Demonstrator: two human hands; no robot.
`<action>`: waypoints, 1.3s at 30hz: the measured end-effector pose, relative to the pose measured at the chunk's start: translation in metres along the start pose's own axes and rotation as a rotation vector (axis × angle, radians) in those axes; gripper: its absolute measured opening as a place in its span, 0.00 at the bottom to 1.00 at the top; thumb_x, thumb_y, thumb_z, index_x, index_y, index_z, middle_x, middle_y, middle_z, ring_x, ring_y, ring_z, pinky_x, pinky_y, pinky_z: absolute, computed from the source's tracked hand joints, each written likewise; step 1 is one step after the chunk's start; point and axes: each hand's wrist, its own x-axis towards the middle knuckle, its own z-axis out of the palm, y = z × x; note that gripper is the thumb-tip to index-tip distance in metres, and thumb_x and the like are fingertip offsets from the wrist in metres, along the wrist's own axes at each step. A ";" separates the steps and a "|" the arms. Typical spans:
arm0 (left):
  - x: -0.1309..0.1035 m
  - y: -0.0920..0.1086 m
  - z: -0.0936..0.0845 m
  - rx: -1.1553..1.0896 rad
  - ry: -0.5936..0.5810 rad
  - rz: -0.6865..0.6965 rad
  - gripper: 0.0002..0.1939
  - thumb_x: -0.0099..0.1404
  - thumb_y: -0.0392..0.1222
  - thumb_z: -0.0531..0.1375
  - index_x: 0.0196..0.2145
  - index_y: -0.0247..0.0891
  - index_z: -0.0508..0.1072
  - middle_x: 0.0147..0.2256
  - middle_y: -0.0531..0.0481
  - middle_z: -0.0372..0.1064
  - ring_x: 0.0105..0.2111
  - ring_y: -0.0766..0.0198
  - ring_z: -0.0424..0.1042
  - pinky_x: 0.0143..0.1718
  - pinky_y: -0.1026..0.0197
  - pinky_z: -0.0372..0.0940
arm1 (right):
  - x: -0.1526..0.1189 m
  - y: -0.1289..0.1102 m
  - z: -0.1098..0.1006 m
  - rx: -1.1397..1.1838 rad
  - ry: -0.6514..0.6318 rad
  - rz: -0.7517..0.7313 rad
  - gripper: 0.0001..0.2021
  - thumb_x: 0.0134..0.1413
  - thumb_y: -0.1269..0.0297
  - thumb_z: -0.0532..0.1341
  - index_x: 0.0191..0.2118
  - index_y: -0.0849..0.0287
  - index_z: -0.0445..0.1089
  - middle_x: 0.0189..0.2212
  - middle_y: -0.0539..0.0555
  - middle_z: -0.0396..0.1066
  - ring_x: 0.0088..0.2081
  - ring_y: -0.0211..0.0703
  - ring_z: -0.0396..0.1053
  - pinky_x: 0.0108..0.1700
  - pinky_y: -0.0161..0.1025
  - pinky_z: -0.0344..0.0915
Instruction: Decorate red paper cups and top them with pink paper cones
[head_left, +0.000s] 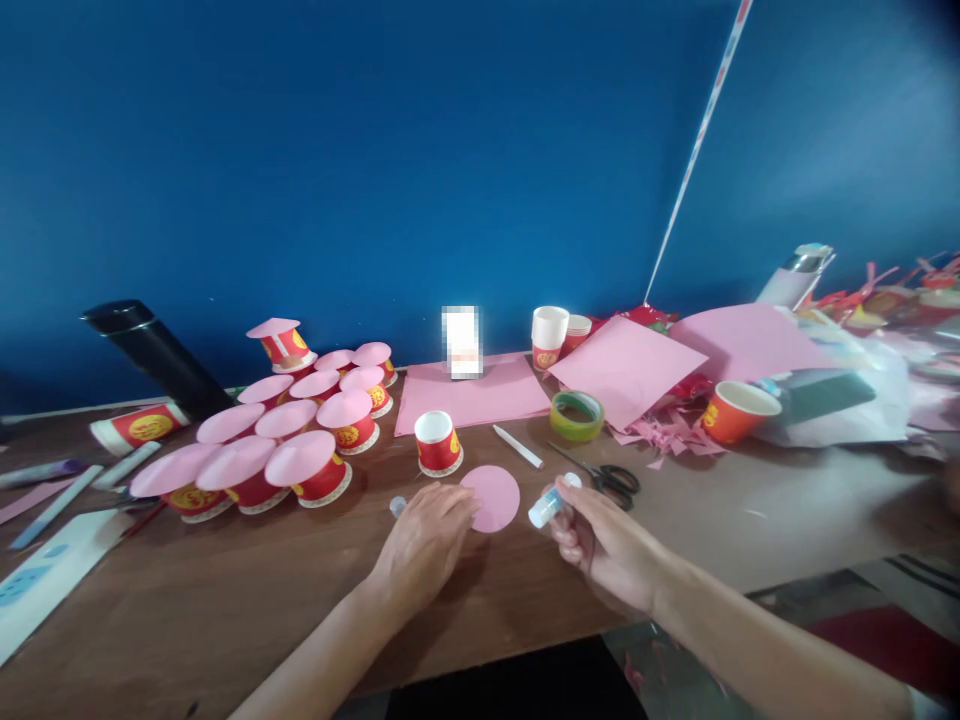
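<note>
One pink disc [495, 499] between hands. Left hand [431, 525] palm down, loosely open, fingers at disc's edge. Right hand [606, 545] closed round tube [545, 508]. Cup [438, 446] just beyond left hand.

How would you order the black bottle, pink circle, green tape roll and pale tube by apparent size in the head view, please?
1. Black bottle
2. Pink circle and green tape roll: too close to rank, the circle being nearer the camera.
3. Pale tube, partly covered by the right hand.
</note>
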 end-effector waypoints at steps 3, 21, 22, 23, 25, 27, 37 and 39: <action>0.003 -0.003 0.004 -0.153 0.013 -0.049 0.15 0.64 0.34 0.48 0.44 0.40 0.70 0.44 0.45 0.70 0.46 0.57 0.66 0.50 0.48 0.59 | 0.005 0.000 0.002 -0.010 -0.006 -0.015 0.11 0.51 0.59 0.62 0.27 0.61 0.64 0.19 0.45 0.60 0.20 0.28 0.55 0.20 0.27 0.48; 0.006 0.079 0.004 -2.040 0.591 -0.980 0.07 0.55 0.40 0.63 0.32 0.36 0.73 0.28 0.52 0.70 0.27 0.72 0.68 0.30 0.70 0.63 | -0.010 0.057 0.021 -0.902 0.051 -0.606 0.19 0.55 0.65 0.57 0.53 0.54 0.56 0.45 0.56 0.65 0.44 0.43 0.67 0.46 0.40 0.65; 0.006 0.077 0.002 -1.987 0.605 -0.966 0.07 0.55 0.40 0.63 0.32 0.36 0.73 0.28 0.52 0.70 0.27 0.71 0.68 0.30 0.69 0.63 | -0.010 0.058 0.017 -0.938 0.077 -0.592 0.17 0.55 0.64 0.57 0.51 0.55 0.57 0.42 0.55 0.66 0.40 0.42 0.68 0.42 0.38 0.66; 0.006 0.076 0.002 -1.930 0.609 -0.949 0.08 0.54 0.41 0.63 0.32 0.35 0.74 0.28 0.51 0.71 0.28 0.69 0.69 0.31 0.68 0.64 | -0.011 0.059 0.014 -0.974 0.097 -0.601 0.14 0.56 0.64 0.56 0.48 0.55 0.58 0.38 0.54 0.67 0.37 0.41 0.69 0.39 0.36 0.67; 0.005 0.077 0.003 -1.811 0.596 -0.935 0.11 0.54 0.41 0.64 0.35 0.34 0.74 0.30 0.49 0.72 0.30 0.66 0.70 0.34 0.66 0.64 | -0.012 0.061 0.008 -1.050 0.120 -0.627 0.08 0.56 0.63 0.56 0.42 0.56 0.61 0.34 0.52 0.67 0.33 0.40 0.68 0.35 0.34 0.66; 0.003 0.079 0.007 -1.707 0.583 -0.958 0.14 0.53 0.42 0.64 0.37 0.33 0.74 0.32 0.47 0.73 0.33 0.64 0.71 0.36 0.64 0.64 | -0.012 0.061 0.005 -1.108 0.144 -0.651 0.05 0.56 0.63 0.56 0.39 0.55 0.63 0.31 0.51 0.68 0.32 0.39 0.68 0.34 0.34 0.65; 0.001 0.081 0.020 -1.471 0.521 -0.920 0.15 0.53 0.45 0.63 0.37 0.35 0.75 0.30 0.47 0.73 0.31 0.62 0.71 0.36 0.62 0.65 | -0.014 0.052 0.008 -1.159 0.098 -0.638 0.09 0.59 0.64 0.52 0.42 0.56 0.65 0.33 0.53 0.71 0.34 0.41 0.70 0.38 0.34 0.64; 0.001 0.081 0.020 -1.458 0.533 -0.904 0.15 0.53 0.45 0.63 0.37 0.35 0.75 0.30 0.47 0.73 0.31 0.62 0.70 0.36 0.63 0.65 | -0.015 0.053 0.008 -1.142 0.089 -0.630 0.09 0.59 0.63 0.52 0.43 0.57 0.65 0.33 0.53 0.71 0.33 0.41 0.70 0.38 0.34 0.64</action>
